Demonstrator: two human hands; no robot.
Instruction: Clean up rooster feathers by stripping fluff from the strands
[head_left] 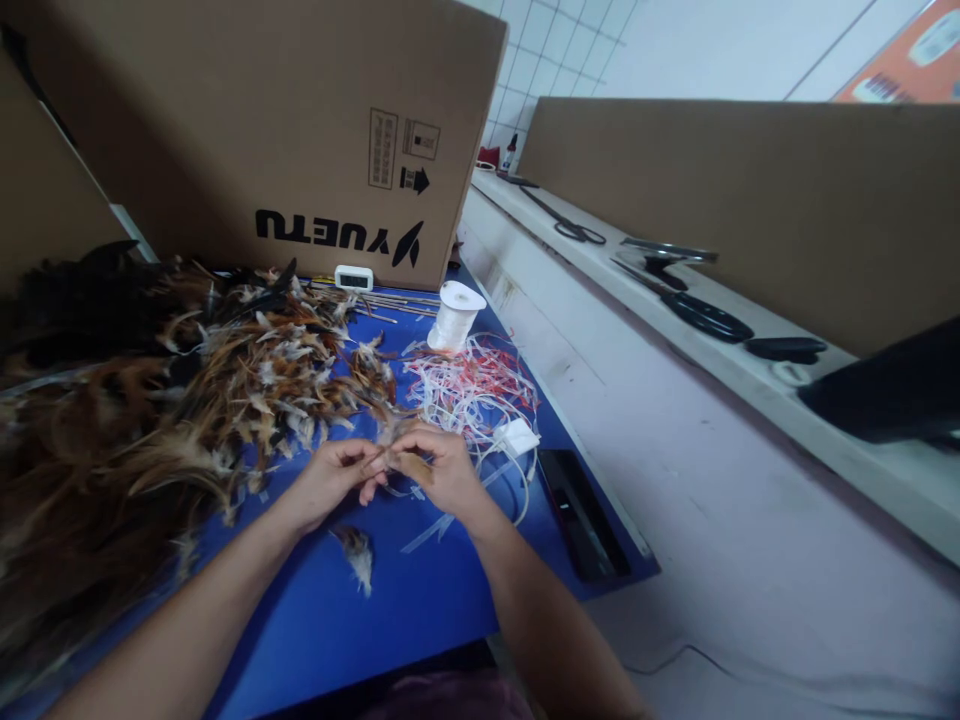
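Note:
My left hand (pixel 335 482) and my right hand (pixel 441 468) meet over the blue tabletop (pixel 420 610), fingertips pinched close together. Between them is a small brownish feather (pixel 387 430), its fluffy part showing just beyond my fingers. Whether anything else is in the pinch is too small to tell. A loose feather (pixel 358 556) with a pale tip lies on the table just below my left hand. To the left spreads a big heap of brown, black and white feathers (pixel 255 380). Beyond my right hand sits a tangle of white and red ribbon strands (pixel 472 385).
A white spool (pixel 454 315) stands behind the ribbons, near a small digital clock (pixel 354 278) and thin sticks (pixel 405 300). Right of my hand are a white charger (pixel 516 437) and a black phone-like device (pixel 581 515). Scissors (pixel 576 231) lie on the ledge. A large cardboard box (pixel 300 120) blocks the back.

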